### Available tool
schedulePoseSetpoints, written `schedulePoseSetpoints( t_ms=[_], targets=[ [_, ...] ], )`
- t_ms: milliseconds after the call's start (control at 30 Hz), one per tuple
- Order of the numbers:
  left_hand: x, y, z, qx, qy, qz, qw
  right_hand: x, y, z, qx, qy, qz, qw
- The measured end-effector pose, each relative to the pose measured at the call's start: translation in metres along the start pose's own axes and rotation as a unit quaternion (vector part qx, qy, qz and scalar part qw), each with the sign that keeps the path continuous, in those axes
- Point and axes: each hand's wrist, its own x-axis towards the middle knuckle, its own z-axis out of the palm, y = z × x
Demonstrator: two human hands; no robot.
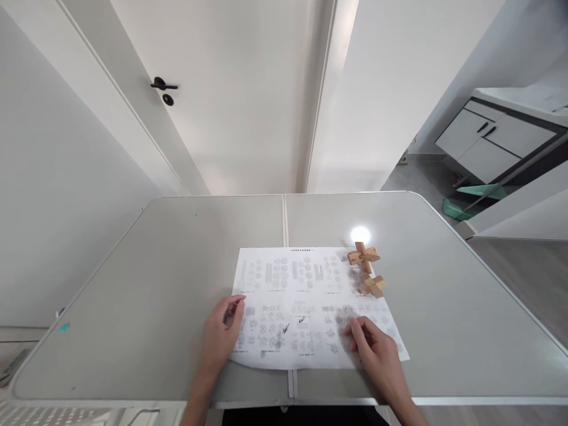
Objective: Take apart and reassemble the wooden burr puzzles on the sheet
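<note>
Left hand point(222, 322), lower centre-left of frame: fingers bent, thumb and index tips close together at the left edge of the printed sheet point(284, 302); we can't tell if they pinch the paper. Right hand point(377, 352), lower right of centre: loosely curled over the sheet's lower right part, we see nothing in it but the palm side is hidden, so can't tell on grip. Sheet lies in the lower centre, rows of small grey diagrams, print too small for us to read. At its upper right we have 2 wooden crosses: darker brown cross point(363, 257) above, paler cross point(373, 286) just below, both overlapping the sheet's right edge. All on a grey table point(177, 266); door point(248, 89) at top centre, cabinet point(499, 139) upper right
</note>
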Motion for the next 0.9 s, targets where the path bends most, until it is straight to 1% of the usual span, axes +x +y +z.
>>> schedulePoseSetpoints(
  t_ms=[133, 233, 333, 433, 500, 567, 667, 800, 833, 867, 900],
  targets=[
    [0.0, -0.004, -0.002, -0.024, 0.006, -0.022, 0.999, 0.003, 0.0, 0.0, 0.007, -0.012, 0.014, 1.0],
    [-0.001, -0.008, -0.003, -0.057, 0.029, -0.051, 0.997, 0.005, 0.0, -0.001, 0.012, -0.02, 0.023, 0.999],
    [-0.001, -0.008, -0.005, -0.101, 0.057, -0.079, 0.99, 0.006, -0.001, -0.003, 0.029, -0.037, 0.035, 0.998],
    [-0.002, -0.004, -0.009, -0.138, 0.078, -0.106, 0.982, 0.01, -0.004, -0.005, 0.063, -0.055, 0.048, 0.995],
    [-0.001, -0.002, -0.012, -0.141, 0.086, -0.123, 0.979, 0.015, -0.009, -0.005, 0.095, -0.063, 0.056, 0.992],
    [0.003, -0.002, -0.015, -0.137, 0.082, -0.132, 0.978, 0.021, -0.014, -0.002, 0.142, -0.074, 0.065, 0.985],
    [0.019, -0.006, -0.017, -0.127, 0.067, -0.122, 0.982, 0.032, -0.024, 0.005, 0.232, -0.098, 0.081, 0.964],
    [0.058, -0.01, -0.014, -0.112, 0.048, -0.076, 0.99, 0.051, -0.037, 0.016, 0.327, -0.146, 0.095, 0.929],
    [0.07, -0.011, -0.011, -0.112, 0.041, -0.057, 0.991, 0.057, -0.041, 0.018, 0.362, -0.16, 0.105, 0.912],
    [0.082, -0.011, -0.008, -0.113, 0.041, -0.047, 0.992, 0.063, -0.044, 0.021, 0.407, -0.174, 0.119, 0.889],
    [0.094, -0.011, -0.004, -0.114, 0.037, -0.04, 0.992, 0.07, -0.047, 0.024, 0.46, -0.191, 0.135, 0.857]
  ],
)
